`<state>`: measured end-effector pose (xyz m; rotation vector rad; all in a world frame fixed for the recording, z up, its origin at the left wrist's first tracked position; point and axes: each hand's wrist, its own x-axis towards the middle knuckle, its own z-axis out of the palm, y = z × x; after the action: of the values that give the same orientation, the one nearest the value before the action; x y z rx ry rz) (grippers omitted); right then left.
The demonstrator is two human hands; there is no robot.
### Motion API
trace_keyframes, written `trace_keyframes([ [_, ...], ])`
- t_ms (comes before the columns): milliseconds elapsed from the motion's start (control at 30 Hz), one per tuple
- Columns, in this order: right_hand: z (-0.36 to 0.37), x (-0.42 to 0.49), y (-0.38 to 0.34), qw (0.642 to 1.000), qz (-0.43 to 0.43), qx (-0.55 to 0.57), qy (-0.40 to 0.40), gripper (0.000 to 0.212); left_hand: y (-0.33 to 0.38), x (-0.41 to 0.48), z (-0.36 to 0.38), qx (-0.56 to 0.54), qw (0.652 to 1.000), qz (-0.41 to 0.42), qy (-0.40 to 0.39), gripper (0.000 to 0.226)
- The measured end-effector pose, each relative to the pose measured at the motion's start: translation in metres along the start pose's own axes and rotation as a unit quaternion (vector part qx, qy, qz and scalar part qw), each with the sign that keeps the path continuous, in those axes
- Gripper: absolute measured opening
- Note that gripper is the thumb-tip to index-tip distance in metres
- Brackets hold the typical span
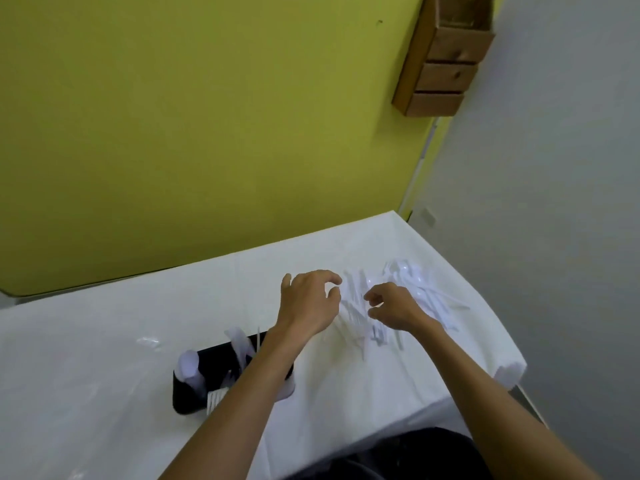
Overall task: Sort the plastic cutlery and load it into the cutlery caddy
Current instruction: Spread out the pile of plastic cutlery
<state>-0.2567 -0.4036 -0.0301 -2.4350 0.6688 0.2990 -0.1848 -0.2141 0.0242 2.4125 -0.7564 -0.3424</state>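
Observation:
A heap of white plastic cutlery [412,289] lies on the white tablecloth at the right. My left hand [310,303] hovers at the heap's left edge, fingers spread and loosely curled, holding nothing that I can see. My right hand [393,306] is over the middle of the heap, fingers curled toward the pieces; whether it pinches one is blurred. The black cutlery caddy [194,386] stands near the front under my left forearm. It holds white spoons, forks and other upright pieces in its compartments.
The white-covered table [104,341] meets a yellow-green wall at the back. Its right edge [502,323] drops off beside a grey wall. A small clear plastic scrap [149,342] lies left of the caddy. A wooden drawer unit [446,60] hangs high on the wall.

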Motion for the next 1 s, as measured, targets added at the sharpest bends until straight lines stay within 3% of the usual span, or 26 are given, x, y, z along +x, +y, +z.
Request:
trace_keyframes([
  [267, 0.037, 0.001, 0.057, 0.999, 0.014, -0.02, 0.04, 0.034, -0.005, 0.018, 0.092, -0.015, 0.988, -0.106, -0.116, 0.04],
  [433, 0.046, 0.01, 0.065, 0.998, 0.004, -0.034, 0.054, 0.022, -0.025, 0.014, 0.13, -0.047, 0.975, -0.167, -0.139, 0.055],
  [567, 0.039, 0.012, 0.069, 0.998, 0.004, -0.009, 0.059, 0.021, -0.031, 0.018, 0.132, -0.153, 0.965, -0.196, -0.08, 0.047],
  [667, 0.032, 0.011, 0.067, 0.997, -0.009, 0.05, 0.057, 0.018, -0.029, 0.024, 0.126, -0.294, 0.928, -0.227, -0.031, 0.037],
  [767, 0.034, 0.008, 0.055, 0.996, -0.046, 0.073, 0.021, 0.018, -0.022, 0.031, 0.122, -0.366, 0.902, -0.229, 0.011, 0.018],
  [867, 0.039, 0.009, 0.051, 0.995, -0.049, 0.086, 0.002, 0.022, -0.021, 0.037, 0.118, -0.416, 0.874, -0.242, 0.064, 0.02],
  [1000, 0.047, 0.015, 0.055, 0.999, 0.019, -0.005, 0.041, 0.039, -0.036, 0.038, 0.11, -0.462, 0.818, -0.313, 0.142, 0.019],
])
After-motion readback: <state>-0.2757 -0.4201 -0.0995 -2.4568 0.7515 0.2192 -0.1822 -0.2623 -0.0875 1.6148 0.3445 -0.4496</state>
